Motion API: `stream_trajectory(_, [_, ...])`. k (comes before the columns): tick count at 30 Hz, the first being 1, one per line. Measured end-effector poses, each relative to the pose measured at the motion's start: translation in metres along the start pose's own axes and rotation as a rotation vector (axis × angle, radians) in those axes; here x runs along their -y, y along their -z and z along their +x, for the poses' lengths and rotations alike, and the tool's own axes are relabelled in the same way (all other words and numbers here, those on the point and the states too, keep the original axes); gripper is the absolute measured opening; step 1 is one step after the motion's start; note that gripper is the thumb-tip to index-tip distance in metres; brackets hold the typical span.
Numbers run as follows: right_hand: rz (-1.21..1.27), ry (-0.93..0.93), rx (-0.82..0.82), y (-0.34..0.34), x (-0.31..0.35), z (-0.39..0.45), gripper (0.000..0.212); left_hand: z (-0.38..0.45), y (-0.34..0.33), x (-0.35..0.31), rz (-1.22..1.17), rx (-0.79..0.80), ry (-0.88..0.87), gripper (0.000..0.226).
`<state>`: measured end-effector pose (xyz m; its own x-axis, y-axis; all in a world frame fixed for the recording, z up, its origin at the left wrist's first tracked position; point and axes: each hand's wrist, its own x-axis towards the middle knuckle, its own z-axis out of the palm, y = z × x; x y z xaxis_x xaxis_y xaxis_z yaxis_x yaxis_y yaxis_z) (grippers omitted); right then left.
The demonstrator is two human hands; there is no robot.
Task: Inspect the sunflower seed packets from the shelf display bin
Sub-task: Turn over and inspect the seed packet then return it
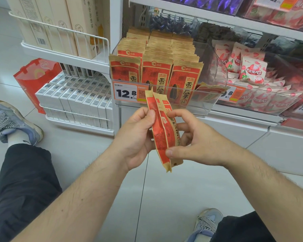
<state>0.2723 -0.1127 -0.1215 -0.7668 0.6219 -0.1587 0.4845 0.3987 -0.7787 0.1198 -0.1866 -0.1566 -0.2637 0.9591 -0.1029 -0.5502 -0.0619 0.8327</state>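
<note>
A: Where is the packet you took?

B: You hold the seed packet (160, 130) edge-on between both hands, in front of and below the display bin (164, 102). Your left hand (136, 138) is curled round its left side, fingertips pinching near the upper edge. Your right hand (194, 138) grips the right side — thumb pressed on the lower red face, fingers wrapped behind.

A: And the rest of the packets?

B: They stand upright in three rows inside the clear bin — red-and-tan fronts facing you. One more packet (210, 91) lies tilted at the bin's right end. A price tag (126, 93) reading 12.8 is stuck on the bin's front.

A: What is beside it?

B: To the right, a second clear bin holds pink-and-white candy bags (248, 70). To the left, white boxes (73, 96) fill a wire-fronted shelf, with a red bag (33, 79) leaning beside them.
</note>
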Motion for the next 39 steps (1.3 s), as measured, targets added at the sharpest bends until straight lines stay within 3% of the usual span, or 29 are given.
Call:
stream_trajectory(4, [-0.087,-0.05,-0.098,-0.007,0.002,-0.002,0.091,0.001,-0.003,0.001,0.032,-0.069,-0.002,0.018])
stream_trajectory(11, [-0.642,-0.016,-0.34,-0.02,0.009,0.0,0.093,0.003,-0.001,0.003,0.05,-0.172,-0.022,0.017])
stream_trajectory(16, [-0.739,0.025,-0.359,-0.03,0.01,0.0,0.091,0.003,0.003,0.005,0.129,-0.246,-0.058,0.009])
stream_trajectory(19, [-0.59,-0.036,-0.329,-0.023,0.015,-0.004,0.093,0.004,0.012,0.003,0.149,-0.269,-0.057,0.008])
stream_trajectory(21, [-0.358,-0.055,-0.437,-0.013,0.013,-0.004,0.082,0.004,0.018,0.001,0.171,-0.259,-0.061,0.008])
stream_trajectory(24, [0.065,-0.059,-0.604,0.002,0.008,0.0,0.038,0.001,0.022,0.0,0.196,-0.219,-0.051,0.013])
stream_trajectory(26, [0.238,-0.047,-0.611,0.007,0.009,0.002,0.007,-0.001,0.023,0.001,0.196,-0.186,-0.033,0.018])
stream_trajectory(31, [0.256,-0.027,-0.48,0.002,0.008,0.003,0.021,-0.004,0.021,0.007,0.211,-0.113,0.003,0.016])
stream_trajectory(39, [0.256,-0.028,-0.462,0.004,0.003,0.003,0.029,-0.008,0.019,0.007,0.22,-0.077,0.02,0.019])
